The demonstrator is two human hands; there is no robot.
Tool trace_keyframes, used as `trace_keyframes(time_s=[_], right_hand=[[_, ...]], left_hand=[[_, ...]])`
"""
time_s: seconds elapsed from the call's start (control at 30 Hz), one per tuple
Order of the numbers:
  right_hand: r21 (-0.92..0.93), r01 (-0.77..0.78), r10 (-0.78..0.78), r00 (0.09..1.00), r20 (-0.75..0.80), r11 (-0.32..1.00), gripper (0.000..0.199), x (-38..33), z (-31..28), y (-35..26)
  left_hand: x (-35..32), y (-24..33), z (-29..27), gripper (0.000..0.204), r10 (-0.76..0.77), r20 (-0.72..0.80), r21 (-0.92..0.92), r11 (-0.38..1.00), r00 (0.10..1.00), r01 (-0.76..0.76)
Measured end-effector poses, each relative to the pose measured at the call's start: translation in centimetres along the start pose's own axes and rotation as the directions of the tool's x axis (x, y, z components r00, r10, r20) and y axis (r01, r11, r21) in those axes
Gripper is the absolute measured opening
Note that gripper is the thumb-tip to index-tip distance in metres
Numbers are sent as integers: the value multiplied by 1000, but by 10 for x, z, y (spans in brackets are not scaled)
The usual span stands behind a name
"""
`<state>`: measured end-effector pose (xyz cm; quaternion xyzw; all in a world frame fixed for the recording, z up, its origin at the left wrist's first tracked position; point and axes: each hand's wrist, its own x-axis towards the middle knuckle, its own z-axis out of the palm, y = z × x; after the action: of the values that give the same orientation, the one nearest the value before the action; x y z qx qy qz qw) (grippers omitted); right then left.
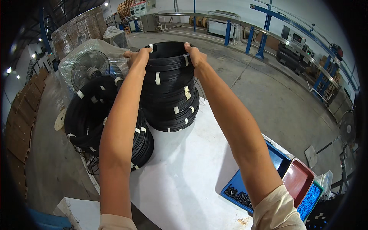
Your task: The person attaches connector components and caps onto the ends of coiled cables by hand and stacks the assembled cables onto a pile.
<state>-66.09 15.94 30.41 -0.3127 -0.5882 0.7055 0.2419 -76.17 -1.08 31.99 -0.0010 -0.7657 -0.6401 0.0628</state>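
A coil of black cable [168, 57] bound with white tape strips lies at the top of a stack of like coils [170, 103] on a white table [184, 172]. My left hand [137, 58] grips the coil's left rim. My right hand [196, 56] grips its right rim. Both arms reach far forward over the table.
A second heap of black coils [96, 115] lies at the table's left edge. A plastic-wrapped fan [90, 69] stands behind it. Blue and red trays [295, 180] with small black parts sit at the right. Cardboard stacks [23, 115] line the left; concrete floor and blue-framed machinery lie beyond.
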Motion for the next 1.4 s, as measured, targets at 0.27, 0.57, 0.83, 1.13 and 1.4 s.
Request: trace_keyframes(time_s=[0.27, 0.57, 0.83, 1.13, 1.4], right_hand=[[-225, 290, -357, 857, -371, 930, 77, -43, 17, 23], [-227, 382, -212, 816, 537, 896, 103, -166, 111, 49], [-321, 370, -244, 896, 370, 872, 89, -159, 153, 72], [564, 102, -426, 767, 480, 819, 61, -272, 30, 20], [253, -139, -31, 823, 568, 957, 49, -376, -239, 140]], left_hand=[[-84, -4, -50, 87, 444, 34, -171, 885, 895, -433], [-82, -82, -356, 101, 408, -275, 611, 773, 871, -169], [-54, -136, -345, 97, 106, -240, 129, 989, 965, -77], [-203, -45, -351, 87, 432, -220, -278, 832, 875, -481], [-395, -159, -290, 114, 594, 147, -463, 748, 791, -476]])
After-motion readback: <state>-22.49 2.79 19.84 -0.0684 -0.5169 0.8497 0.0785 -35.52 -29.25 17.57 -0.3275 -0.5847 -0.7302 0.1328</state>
